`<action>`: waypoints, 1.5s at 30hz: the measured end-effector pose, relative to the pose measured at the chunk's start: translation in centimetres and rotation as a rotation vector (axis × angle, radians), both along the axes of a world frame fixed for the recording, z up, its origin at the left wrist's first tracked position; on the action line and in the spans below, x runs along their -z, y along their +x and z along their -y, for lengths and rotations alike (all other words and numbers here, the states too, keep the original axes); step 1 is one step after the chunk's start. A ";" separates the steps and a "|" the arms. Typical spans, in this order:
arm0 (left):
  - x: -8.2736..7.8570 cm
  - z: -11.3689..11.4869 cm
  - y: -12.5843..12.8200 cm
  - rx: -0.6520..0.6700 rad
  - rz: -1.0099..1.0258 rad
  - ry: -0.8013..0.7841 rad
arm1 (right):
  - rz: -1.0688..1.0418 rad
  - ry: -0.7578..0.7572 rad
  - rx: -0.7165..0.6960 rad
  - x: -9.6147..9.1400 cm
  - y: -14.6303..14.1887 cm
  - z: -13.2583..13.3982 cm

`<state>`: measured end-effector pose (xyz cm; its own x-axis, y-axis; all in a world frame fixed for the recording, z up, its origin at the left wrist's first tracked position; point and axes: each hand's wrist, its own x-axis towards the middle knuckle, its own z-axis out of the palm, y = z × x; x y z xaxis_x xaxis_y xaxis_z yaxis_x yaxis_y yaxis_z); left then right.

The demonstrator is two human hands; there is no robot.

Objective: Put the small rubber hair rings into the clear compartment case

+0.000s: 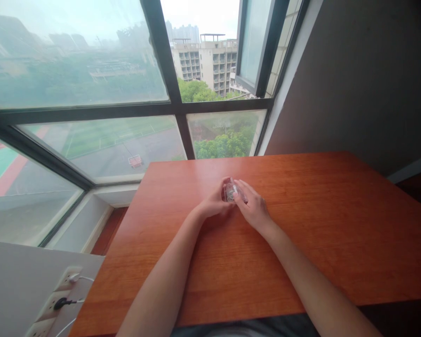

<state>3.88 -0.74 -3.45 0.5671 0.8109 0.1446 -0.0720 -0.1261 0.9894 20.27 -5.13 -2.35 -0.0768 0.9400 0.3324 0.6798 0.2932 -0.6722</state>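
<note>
Small clear object (pixel 230 191), too small to identify further, pinched between the two hands at mid-surface. Left hand (pixel 215 203) curled round its left side, thumb and fingers closed on it; right hand (pixel 254 208) meeting it from the right, fingers laid over its top. Hands together, fingertips touching, wrists low over the reddish wooden surface (pixel 301 243). Beyond the far edge, a large window (pixel 91 70). At lower left, a white power strip (pixel 51 306) with plugs (pixel 61 303) inserted, well apart from the hands.
</note>
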 end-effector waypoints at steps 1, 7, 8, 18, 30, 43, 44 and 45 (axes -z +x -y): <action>0.0 -0.1 -0.1 -0.002 0.000 -0.013 | -0.025 0.008 0.001 -0.2 0.1 0.0; 0.1 -0.2 -0.2 -0.018 0.021 -0.061 | -0.147 -0.017 0.002 -0.3 0.1 -0.2; 0.0 -0.2 -0.4 -0.021 0.025 -0.074 | -0.184 -0.031 -0.003 -0.1 0.1 -0.3; -4.2 -0.3 -6.5 -0.210 -0.181 -0.108 | -0.653 -0.268 -0.001 1.7 -0.2 -1.1; -6.6 -0.1 -12.3 -0.365 -0.951 0.043 | -0.598 -0.276 0.018 2.0 0.1 -1.3; -5.5 -0.8 -10.3 -0.510 -0.939 0.123 | -0.520 -0.281 0.026 2.2 0.2 -1.3; -5.8 -0.7 -10.5 -0.528 -0.894 0.086 | -0.513 -0.280 0.026 2.3 0.2 -1.4; -6.1 -0.6 -10.7 -0.536 -0.859 0.056 | -0.508 -0.279 0.028 2.3 0.2 -1.4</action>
